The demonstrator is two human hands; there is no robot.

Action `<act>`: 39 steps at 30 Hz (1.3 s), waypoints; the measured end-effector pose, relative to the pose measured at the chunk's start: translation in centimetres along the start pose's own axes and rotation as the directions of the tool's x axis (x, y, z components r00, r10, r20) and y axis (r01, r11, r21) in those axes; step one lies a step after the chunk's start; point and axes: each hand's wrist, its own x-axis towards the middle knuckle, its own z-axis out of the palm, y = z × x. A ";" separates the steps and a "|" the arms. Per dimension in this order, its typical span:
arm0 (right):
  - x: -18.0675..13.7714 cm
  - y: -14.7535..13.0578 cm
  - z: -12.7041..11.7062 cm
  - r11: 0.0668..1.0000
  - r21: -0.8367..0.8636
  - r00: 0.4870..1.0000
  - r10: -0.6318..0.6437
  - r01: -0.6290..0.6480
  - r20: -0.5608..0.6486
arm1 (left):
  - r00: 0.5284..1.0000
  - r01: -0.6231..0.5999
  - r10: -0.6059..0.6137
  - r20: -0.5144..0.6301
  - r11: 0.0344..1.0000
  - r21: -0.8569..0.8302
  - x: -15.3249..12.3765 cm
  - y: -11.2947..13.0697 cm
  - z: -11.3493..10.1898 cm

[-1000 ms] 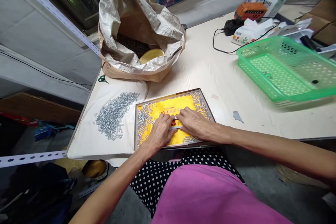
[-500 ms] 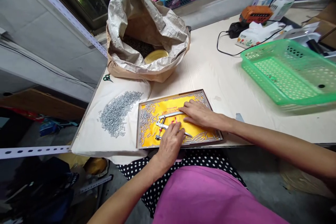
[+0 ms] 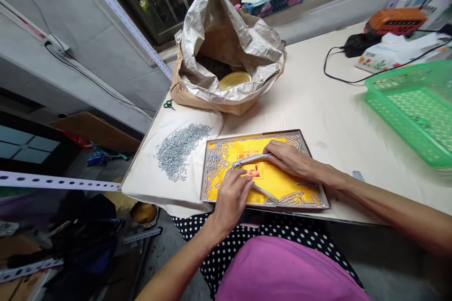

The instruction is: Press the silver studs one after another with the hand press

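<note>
A shallow brown-edged tray (image 3: 261, 206) with a yellow printed lining lies at the table's front edge. Several small silvery metal pins (image 3: 216, 160) are scattered in it, thickest at its left end. Over the tray lies a metal plier-like hand tool (image 3: 251, 159), its two long handles spread apart. My right hand (image 3: 287, 157) is closed around the end of the upper handle. Beside the tool's head, my left hand (image 3: 231, 193) has its fingers bent together; they hide the head and whatever they pinch. The lower handle sticks out past these fingers toward the right.
A heap of metal pins (image 3: 180, 150) rests on white cloth left of the tray. Behind stands an open sack (image 3: 229, 99) with dark contents and a yellow bowl (image 3: 236, 80). Small scissors (image 3: 168, 105) lie nearby. At right are a green basket (image 3: 406, 127) and an orange battery (image 3: 395, 21).
The view has swung left, so the table's things appear farther right. My left fingers have lifted and drawn together at the tool's head. My right hand now grips the upper handle's end.
</note>
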 end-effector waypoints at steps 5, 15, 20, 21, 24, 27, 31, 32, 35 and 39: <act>0.3 0.7 -2.5 0.992 0.123 0.999 0.012 -0.007 -0.040 | 0.946 0.317 -0.288 -0.149 0.916 0.246 0.0 -4.4 -4.3; -0.7 3.6 -4.9 0.993 0.104 0.995 0.069 -0.062 -0.067 | 0.978 0.152 -0.201 0.052 0.865 0.478 -1.0 -5.4 -1.6; -1.4 3.8 -4.3 0.992 0.108 0.995 0.075 -0.068 -0.060 | 0.962 0.274 -0.239 -0.135 0.842 0.465 0.5 -7.7 -4.6; -1.5 3.8 -4.1 0.992 0.109 0.996 0.069 -0.063 -0.051 | 0.952 0.306 -0.261 -0.160 0.833 0.461 0.5 -8.5 -5.4; -1.5 3.8 -3.3 0.991 0.122 0.998 0.059 -0.055 -0.024 | 0.889 0.458 -0.401 -0.221 0.763 0.456 -0.1 -11.3 -7.6; -1.2 3.7 -2.4 0.986 0.160 0.999 0.044 -0.044 0.000 | 0.821 0.552 -0.540 -0.184 0.671 0.494 -0.7 -13.9 -8.9; -0.7 4.0 -1.6 0.993 0.120 1.000 0.019 -0.020 0.008 | 0.843 0.430 -0.537 -0.028 0.641 0.635 -1.0 -15.5 -9.1; -0.5 4.1 -1.5 0.997 0.078 1.000 0.010 -0.010 0.008 | 0.858 0.375 -0.513 0.010 0.641 0.670 -1.0 -15.7 -9.0; -0.2 3.7 -1.4 0.993 -0.113 0.999 -0.027 0.029 0.023 | 0.891 0.224 -0.440 0.109 0.635 0.739 -0.7 -16.1 -8.8; -0.2 0.5 -1.7 0.914 -0.403 0.999 0.045 -0.049 -0.019 | 0.900 0.112 -0.391 0.195 0.638 0.762 0.1 -17.0 -9.0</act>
